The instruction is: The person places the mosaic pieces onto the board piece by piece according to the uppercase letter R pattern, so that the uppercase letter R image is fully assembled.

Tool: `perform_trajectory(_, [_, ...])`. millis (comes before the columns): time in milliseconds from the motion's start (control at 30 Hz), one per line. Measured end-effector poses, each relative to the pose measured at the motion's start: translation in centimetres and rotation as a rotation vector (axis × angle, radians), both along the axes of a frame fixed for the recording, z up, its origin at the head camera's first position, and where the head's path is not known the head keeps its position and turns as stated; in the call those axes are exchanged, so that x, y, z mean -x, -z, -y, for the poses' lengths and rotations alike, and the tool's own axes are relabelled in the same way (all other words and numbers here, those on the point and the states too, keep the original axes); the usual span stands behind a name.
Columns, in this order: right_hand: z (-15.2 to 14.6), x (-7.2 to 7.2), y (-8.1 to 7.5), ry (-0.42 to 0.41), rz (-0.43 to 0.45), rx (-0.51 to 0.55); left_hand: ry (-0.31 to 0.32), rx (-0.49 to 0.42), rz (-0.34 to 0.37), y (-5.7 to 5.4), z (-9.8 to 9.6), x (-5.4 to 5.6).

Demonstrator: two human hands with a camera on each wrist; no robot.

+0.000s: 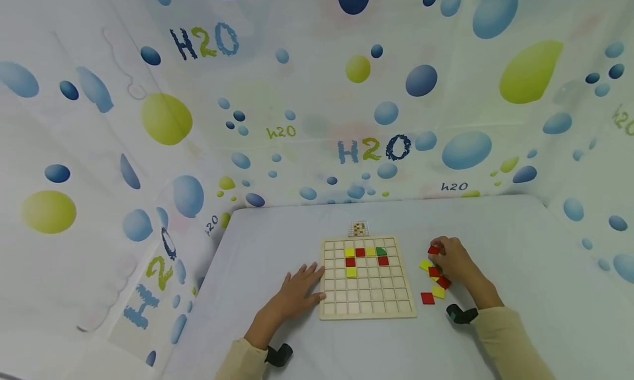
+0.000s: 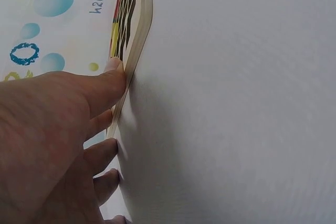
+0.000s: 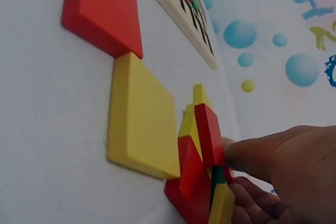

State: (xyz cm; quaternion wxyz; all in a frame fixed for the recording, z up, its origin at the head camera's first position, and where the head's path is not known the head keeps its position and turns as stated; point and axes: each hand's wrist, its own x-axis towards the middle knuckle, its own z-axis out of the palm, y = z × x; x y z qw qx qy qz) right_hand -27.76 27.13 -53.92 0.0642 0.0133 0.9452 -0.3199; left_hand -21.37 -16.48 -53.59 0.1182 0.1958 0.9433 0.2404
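My left hand [image 1: 296, 292] lies spread on the table at the left side of a wooden grid board [image 1: 366, 316], its thumb and fingertips touching the board's edge [image 2: 137, 35]. On the board are several yellow and red square tiles and a green tile [image 1: 381, 251] with a curved side. To the right of the board, my right hand [image 1: 454, 259] pinches a red tile [image 1: 433, 249] between thumb and fingers, above a loose pile. That pile has yellow tiles [image 3: 144, 119] and red tiles [image 3: 105, 11], some overlapping. A bit of green shows among them in the right wrist view.
A small pattern card [image 1: 359, 229] lies just beyond the board's far edge. White cloth [image 1: 277, 237] covers the table, and a printed curtain [image 1: 307, 94] hangs behind and at the sides. Each wrist wears a black camera [image 1: 462, 314].
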Motion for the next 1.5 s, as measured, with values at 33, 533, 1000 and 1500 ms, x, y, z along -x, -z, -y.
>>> perform_trajectory(33, [0.1, 0.0, 0.1, 0.006, -0.002, 0.004, 0.000, -0.003, 0.000, 0.0, 0.0, 0.0])
perform_trajectory(533, [1.9, 0.1, 0.5, -0.058, -0.080, -0.008, -0.016, 0.024, -0.004, 0.1, -0.1, 0.0])
perform_trajectory(1000, [6.6, 0.3, 0.6, -0.099, -0.121, 0.011, -0.014, 0.024, 0.001, -0.1, -0.1, 0.0])
perform_trajectory(1500, [13.2, -0.6, -0.7, -0.288, -0.169, 0.053, -0.039, 0.037, 0.000, 0.1, -1.1, 0.6])
